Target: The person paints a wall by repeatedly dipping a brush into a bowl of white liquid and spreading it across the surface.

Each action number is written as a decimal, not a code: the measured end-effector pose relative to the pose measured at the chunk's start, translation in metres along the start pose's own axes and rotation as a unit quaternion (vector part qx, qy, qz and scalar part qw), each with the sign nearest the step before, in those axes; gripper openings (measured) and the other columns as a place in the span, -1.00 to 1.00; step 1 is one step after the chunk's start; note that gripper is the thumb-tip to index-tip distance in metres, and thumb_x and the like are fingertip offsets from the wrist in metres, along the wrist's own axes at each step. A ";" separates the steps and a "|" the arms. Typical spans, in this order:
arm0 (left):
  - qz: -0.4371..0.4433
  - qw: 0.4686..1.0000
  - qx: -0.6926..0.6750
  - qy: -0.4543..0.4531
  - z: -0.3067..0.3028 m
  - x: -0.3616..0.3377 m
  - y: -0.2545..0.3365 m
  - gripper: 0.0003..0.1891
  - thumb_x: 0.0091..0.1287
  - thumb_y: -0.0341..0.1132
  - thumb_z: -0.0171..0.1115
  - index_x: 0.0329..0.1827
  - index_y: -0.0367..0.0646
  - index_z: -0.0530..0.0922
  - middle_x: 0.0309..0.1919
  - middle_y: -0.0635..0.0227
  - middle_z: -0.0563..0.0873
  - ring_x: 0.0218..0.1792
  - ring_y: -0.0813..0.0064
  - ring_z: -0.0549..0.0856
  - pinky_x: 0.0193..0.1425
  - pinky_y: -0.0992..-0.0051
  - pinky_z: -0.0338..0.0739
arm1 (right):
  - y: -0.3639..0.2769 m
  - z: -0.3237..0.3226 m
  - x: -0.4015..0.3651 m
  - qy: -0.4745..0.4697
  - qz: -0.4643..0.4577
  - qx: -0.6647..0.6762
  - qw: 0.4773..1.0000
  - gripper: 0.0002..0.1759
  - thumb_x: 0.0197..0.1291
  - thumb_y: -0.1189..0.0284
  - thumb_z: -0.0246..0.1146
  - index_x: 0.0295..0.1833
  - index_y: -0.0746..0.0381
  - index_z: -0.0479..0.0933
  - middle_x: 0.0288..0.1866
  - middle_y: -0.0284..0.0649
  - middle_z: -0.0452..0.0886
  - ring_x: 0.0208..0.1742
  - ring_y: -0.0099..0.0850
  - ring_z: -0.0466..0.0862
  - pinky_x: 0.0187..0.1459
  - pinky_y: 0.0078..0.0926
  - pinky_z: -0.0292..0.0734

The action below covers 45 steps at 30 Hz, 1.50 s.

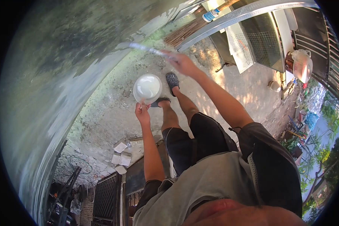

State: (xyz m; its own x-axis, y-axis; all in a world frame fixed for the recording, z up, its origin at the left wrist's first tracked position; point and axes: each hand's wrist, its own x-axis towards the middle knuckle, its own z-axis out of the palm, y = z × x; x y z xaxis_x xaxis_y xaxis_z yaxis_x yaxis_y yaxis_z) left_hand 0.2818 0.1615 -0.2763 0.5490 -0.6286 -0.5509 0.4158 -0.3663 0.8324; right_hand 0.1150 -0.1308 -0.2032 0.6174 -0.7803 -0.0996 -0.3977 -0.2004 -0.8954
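Note:
My left hand (pixel 142 111) grips the rim of a round white bowl (pixel 135 92), which holds a white liquid like paint. In my right hand (pixel 182 64) is a long, pale paintbrush (pixel 148 49), blurred by motion. Its far end reaches to the wall (pixel 83 56), right where pale strokes show on the surface. Dark and greenish patches mark the wall higher up, with broad whitish streaks along its lower part. The bowl is held over the concrete floor, in front of my feet.
A straw broom (pixel 186 32) leans near a curved metal edge (pixel 248 15) at the top. White blocks (pixel 121 158) lie on the floor at lower left, by a dark metal grille (pixel 107 197). Panels and wire mesh (pixel 261 45) stand at upper right; plants grow beyond.

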 end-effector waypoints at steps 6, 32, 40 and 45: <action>-0.016 1.000 0.002 0.008 0.006 0.000 0.005 -0.78 0.49 -0.39 0.01 0.01 -0.28 0.59 -0.43 0.50 0.46 -0.37 0.64 0.59 -0.14 0.56 0.63 | 0.092 -0.095 0.006 0.280 0.159 -0.125 0.939 -0.57 0.28 0.32 0.24 0.25 0.16 0.50 -0.22 0.00 0.68 -0.26 -0.33 0.68 -0.19 -0.43 0.54; -0.039 0.999 0.016 -0.015 0.003 -0.007 -0.008 -0.77 0.48 -0.40 0.02 0.03 -0.29 0.59 -0.38 0.50 0.48 -0.30 0.64 0.61 -0.11 0.53 0.65 | 0.115 -0.097 0.035 0.160 0.108 -0.084 0.978 -0.58 0.31 0.33 0.22 0.28 -0.06 0.49 -0.45 -0.19 0.59 -0.48 -0.45 0.55 -0.36 -0.44 0.50; -0.035 0.999 0.017 -0.017 0.012 -0.002 -0.007 -0.76 0.49 -0.34 0.04 0.03 -0.29 0.59 -0.39 0.51 0.48 -0.32 0.64 0.61 -0.14 0.55 0.63 | 0.110 -0.146 0.074 0.369 0.306 0.123 0.869 -0.42 0.35 0.32 0.11 0.45 0.18 0.21 -0.27 -0.19 0.52 -0.44 -0.44 0.52 -0.39 -0.43 0.47; -0.042 0.999 0.020 -0.016 0.012 -0.002 -0.004 -0.72 0.50 -0.38 0.01 0.15 -0.28 0.55 -0.49 0.56 0.47 -0.34 0.65 0.61 -0.10 0.59 0.60 | 0.154 -0.107 0.097 0.368 0.232 0.005 0.900 -0.47 0.35 0.34 0.12 0.41 0.16 0.28 -0.32 -0.23 0.54 -0.42 -0.52 0.49 -0.45 -0.42 0.46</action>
State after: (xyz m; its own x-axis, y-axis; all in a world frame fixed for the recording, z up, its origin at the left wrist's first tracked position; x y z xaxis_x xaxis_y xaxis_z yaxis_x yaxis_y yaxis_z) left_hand 0.2704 0.1561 -0.2775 0.4903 -0.6152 -0.6174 0.4304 -0.4451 0.7853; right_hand 0.0410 -0.3008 -0.3044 -0.2320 -0.9607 -0.1526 -0.4882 0.2507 -0.8359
